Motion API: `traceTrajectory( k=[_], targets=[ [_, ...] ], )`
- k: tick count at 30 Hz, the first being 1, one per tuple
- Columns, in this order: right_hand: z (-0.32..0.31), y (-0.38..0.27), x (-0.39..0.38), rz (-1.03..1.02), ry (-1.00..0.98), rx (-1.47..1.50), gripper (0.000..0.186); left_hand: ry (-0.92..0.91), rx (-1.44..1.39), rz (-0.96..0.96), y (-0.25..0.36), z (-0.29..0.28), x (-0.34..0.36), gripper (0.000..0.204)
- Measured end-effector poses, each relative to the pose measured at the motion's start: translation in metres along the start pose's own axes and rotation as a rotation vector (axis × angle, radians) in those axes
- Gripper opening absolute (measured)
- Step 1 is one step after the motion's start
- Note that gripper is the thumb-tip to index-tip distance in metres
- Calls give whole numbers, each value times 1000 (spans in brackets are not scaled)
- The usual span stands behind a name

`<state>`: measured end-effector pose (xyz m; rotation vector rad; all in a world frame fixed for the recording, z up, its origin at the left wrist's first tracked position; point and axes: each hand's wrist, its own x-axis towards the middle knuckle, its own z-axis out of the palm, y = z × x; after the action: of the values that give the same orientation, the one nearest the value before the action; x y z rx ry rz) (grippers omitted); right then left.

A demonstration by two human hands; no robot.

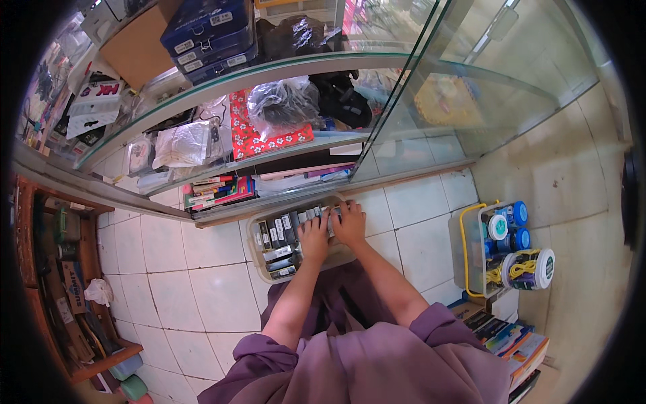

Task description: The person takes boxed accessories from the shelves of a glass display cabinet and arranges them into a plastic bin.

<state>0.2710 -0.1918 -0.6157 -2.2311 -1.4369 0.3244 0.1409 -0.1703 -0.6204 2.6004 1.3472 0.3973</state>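
Observation:
A pale plastic bin [253, 239] in front of me holds several small packaged boxes [276, 232], mostly dark with white labels, packed in rows. My left hand [313, 236] lies over the boxes right of the bin's middle, its fingers apart and curved down onto their tops. My right hand [349, 223] is beside it at the bin's right end, fingers also spread and bent over the boxes. Part of the contents is hidden under both hands, and my purple-clad lap is just below the bin.
A glass display case [269, 158] with packets and cases spans the top, its glass door [431, 121] at right. A wooden cabinet [30, 229] stands left. At right are a yellow-handled container [463, 256] of blue-lidded jars and stacked boxes [518, 347]. Tiled floor [208, 296] surrounds me.

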Motion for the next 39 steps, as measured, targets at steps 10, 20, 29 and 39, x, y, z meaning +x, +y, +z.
traceTrajectory(
  k=[10, 20, 29, 39],
  targets=[
    [14, 7, 30, 296, -102, 165, 59, -17, 30, -8, 5, 4, 14, 91],
    [14, -12, 26, 270, -13, 79, 54, 80, 246, -17, -3, 31, 10, 79],
    [9, 2, -22, 8, 300, 271, 50, 135, -24, -69, 31, -18, -22, 72],
    [-75, -87, -79, -147, 353, 585, 38, 451, -317, -91, 41, -136, -61, 67]
  ],
)
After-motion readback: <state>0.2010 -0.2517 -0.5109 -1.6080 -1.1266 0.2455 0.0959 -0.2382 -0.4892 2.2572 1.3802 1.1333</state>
